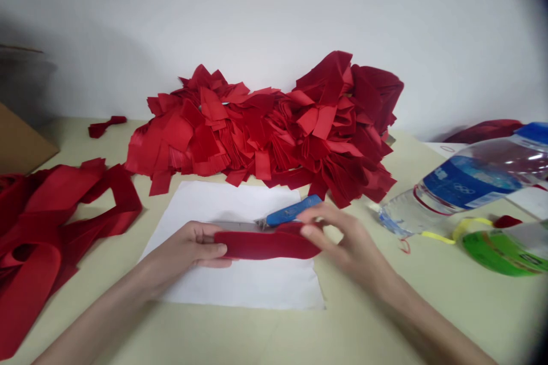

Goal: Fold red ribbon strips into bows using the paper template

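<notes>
A strip of red ribbon (261, 245) stretches between my two hands above a white paper sheet (244, 291). My left hand (199, 245) pinches its left end between thumb and fingers. At the right end, where the ribbon folds over, my right hand (331, 234) has its thumb and fingers closed on it, slightly blurred. Just behind the ribbon lies a blue-handled tool (293, 211), its metal tip pointing left. A thin grey metal edge (244, 226), perhaps a ruler, shows behind the ribbon, mostly hidden.
A large heap of cut red ribbon pieces (265, 137) lies against the wall. Long loose red ribbon (47, 228) and a cardboard box (21, 142) are at left, near a small red bow (107, 125). A water bottle (466, 182) and green-labelled bottle (500, 251) lie at right.
</notes>
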